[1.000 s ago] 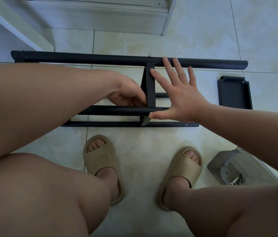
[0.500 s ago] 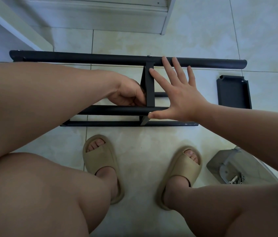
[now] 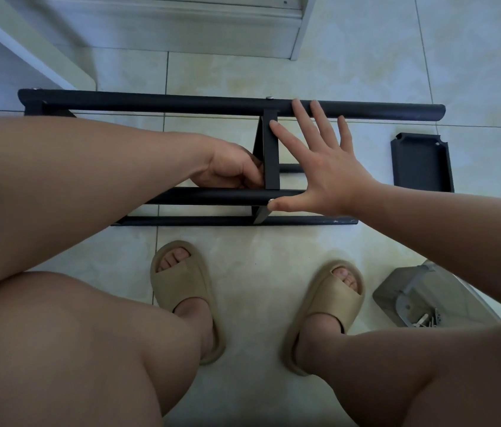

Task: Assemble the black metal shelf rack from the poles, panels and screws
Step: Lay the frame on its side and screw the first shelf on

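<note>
Gripping the panel (image 3: 270,149) with my left hand (image 3: 230,169), I had my right hand (image 3: 326,167) spread flat, thumb touching the near pole (image 3: 212,195).

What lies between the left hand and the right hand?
The upright black panel, in the head view: left hand at one side, right hand at the other.

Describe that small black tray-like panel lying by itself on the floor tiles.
The small black rectangular metal panel looks matte, with a raised rim and notches at its two far corners; a small dot, perhaps a hole, sits near one. It lies flat on the pale tiled floor, rim up, apart from the partly built black rack, beyond the right forearm. Only the floor seems to touch it.
</note>
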A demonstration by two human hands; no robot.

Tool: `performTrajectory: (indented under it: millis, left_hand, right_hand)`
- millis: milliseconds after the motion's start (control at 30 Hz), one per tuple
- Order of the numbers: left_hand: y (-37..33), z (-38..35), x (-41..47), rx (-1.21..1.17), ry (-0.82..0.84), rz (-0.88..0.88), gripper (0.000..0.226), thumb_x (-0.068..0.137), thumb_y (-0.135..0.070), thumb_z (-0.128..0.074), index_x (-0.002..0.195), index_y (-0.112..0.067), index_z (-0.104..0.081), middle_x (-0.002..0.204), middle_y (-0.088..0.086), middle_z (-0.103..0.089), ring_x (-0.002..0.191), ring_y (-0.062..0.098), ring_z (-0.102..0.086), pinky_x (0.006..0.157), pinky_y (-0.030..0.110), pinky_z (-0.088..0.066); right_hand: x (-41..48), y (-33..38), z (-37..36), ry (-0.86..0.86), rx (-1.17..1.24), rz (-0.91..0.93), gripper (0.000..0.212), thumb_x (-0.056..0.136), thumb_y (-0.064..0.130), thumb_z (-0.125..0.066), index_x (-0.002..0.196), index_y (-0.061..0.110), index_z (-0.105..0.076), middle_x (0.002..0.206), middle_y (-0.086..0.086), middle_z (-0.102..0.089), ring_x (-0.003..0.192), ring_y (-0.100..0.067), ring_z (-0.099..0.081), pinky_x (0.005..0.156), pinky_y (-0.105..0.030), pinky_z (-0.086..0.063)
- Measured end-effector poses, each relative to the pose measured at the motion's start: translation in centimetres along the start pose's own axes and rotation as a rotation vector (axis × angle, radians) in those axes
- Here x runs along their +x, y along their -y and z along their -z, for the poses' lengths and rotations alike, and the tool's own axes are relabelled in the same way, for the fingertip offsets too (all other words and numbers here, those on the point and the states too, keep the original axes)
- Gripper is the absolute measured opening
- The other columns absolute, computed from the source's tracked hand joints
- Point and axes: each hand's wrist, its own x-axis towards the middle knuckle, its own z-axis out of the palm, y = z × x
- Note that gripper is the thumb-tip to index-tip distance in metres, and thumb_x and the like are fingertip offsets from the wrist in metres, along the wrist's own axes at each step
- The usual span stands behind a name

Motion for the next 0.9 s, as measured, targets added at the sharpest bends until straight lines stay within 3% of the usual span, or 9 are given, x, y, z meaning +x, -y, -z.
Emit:
performTrajectory:
  millis: [133, 233, 300, 433, 733, 900]
  left_hand:
    - [0.14, -0.26, -0.22, 0.012, 0.056, 0.088, 0.02, 0.096, -0.011, -0.047, 0.096, -0.012, -0.066, 0.085, 0.004, -0.066, 0.076, 0.016, -0.057, 0.072, 0.026, -0.047]
    - [-0.01, -0.26, -0.04, 0.037, 0.012, 0.065, 0.021, 0.097, -0.006, -0.048, 0.107, -0.007, -0.066, 0.098, 0.008, -0.07, 0.09, 0.02, -0.064, 0.088, 0.029, -0.05]
    - [-0.25, -0.27, -0.04, 0.016, -0.015, 0.03, 0.021, 0.096, 0.001, -0.048, 0.104, -0.005, -0.066, 0.098, 0.009, -0.073, 0.094, 0.02, -0.068, 0.093, 0.029, -0.052]
    - [-0.35, -0.29, -0.18, -0.01, -0.036, -0.012, 0.024, 0.093, 0.008, -0.047, 0.098, -0.007, -0.065, 0.085, 0.005, -0.076, 0.083, 0.015, -0.072, 0.075, 0.022, -0.057]
    - [0.23, -0.31, 0.18, 0.009, -0.072, -0.061, 0.025, 0.093, 0.009, -0.048, 0.099, -0.008, -0.065, 0.086, 0.004, -0.075, 0.085, 0.015, -0.071, 0.082, 0.022, -0.056]
    - [0.33, -0.54, -0.04, 0.013, -0.044, -0.01, 0.02, 0.096, -0.002, -0.046, 0.096, -0.009, -0.065, 0.08, 0.003, -0.072, 0.071, 0.014, -0.067, 0.068, 0.025, -0.054]
  right_hand:
    - [0.01, 0.02, 0.05, 0.002, -0.006, -0.004, 0.122, 0.063, 0.097, -0.039, 0.162, 0.038, 0.002, 0.169, -0.003, 0.02, 0.154, -0.028, 0.022, 0.122, -0.062, 0.008]
    - [-0.01, 0.03, 0.03, 0.001, -0.002, 0.0, 0.121, 0.064, 0.097, -0.039, 0.161, 0.038, 0.002, 0.169, -0.003, 0.02, 0.154, -0.028, 0.023, 0.122, -0.062, 0.009]
    - [-0.03, 0.0, 0.0, 0.0, 0.001, 0.001, 0.121, 0.064, 0.097, -0.04, 0.161, 0.039, 0.002, 0.169, -0.003, 0.02, 0.154, -0.028, 0.023, 0.122, -0.062, 0.009]
    - [0.01, -0.03, -0.06, -0.008, 0.003, 0.003, 0.121, 0.064, 0.097, -0.04, 0.161, 0.038, 0.001, 0.169, -0.003, 0.019, 0.154, -0.028, 0.022, 0.122, -0.062, 0.009]
    - [0.04, -0.06, -0.08, -0.001, 0.006, 0.001, 0.121, 0.063, 0.097, -0.041, 0.161, 0.039, 0.001, 0.169, -0.003, 0.019, 0.154, -0.028, 0.023, 0.121, -0.063, 0.008]
    - [0.05, -0.11, -0.01, -0.002, 0.009, 0.003, 0.121, 0.063, 0.097, -0.04, 0.161, 0.039, 0.001, 0.169, -0.003, 0.019, 0.154, -0.027, 0.022, 0.121, -0.063, 0.008]
